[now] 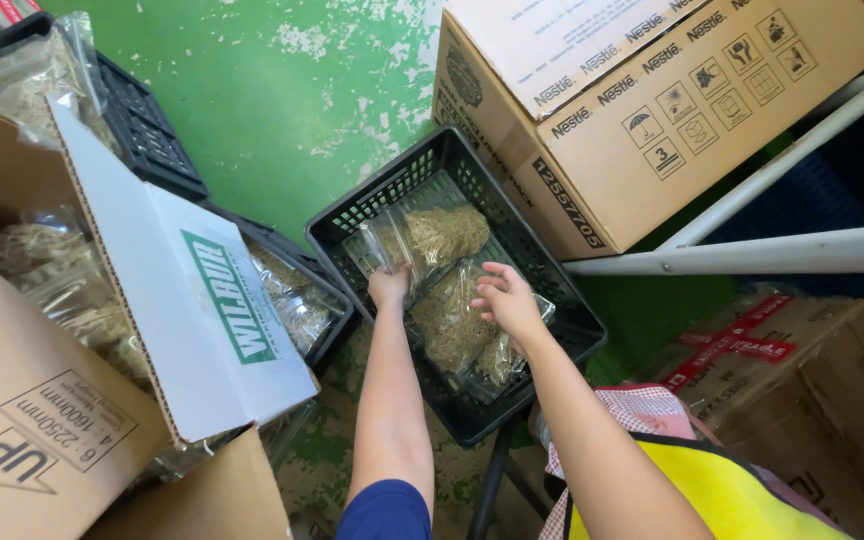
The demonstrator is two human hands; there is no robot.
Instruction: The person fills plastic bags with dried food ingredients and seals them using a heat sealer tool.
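Observation:
A black plastic crate (pixel 337 228) stands on the green floor and holds clear bags of pale dried strands. My left hand (pixel 389 285) reaches into the crate and grips the near corner of the far bag (pixel 432 236). My right hand (pixel 508 300) hovers over a second bag (pixel 449 320) in the middle of the crate, fingers curled and apart, touching or just above its top edge. A third bag (pixel 500 356) lies by the crate's right wall.
An open cardboard box (pixel 72 380) at left holds more bags of the same strands (pixel 62 290). Another black crate (pixel 297 300) with bags sits beside it. A large cardboard box (pixel 652 110) stands behind the crate, a white metal frame (pixel 752 250) at right.

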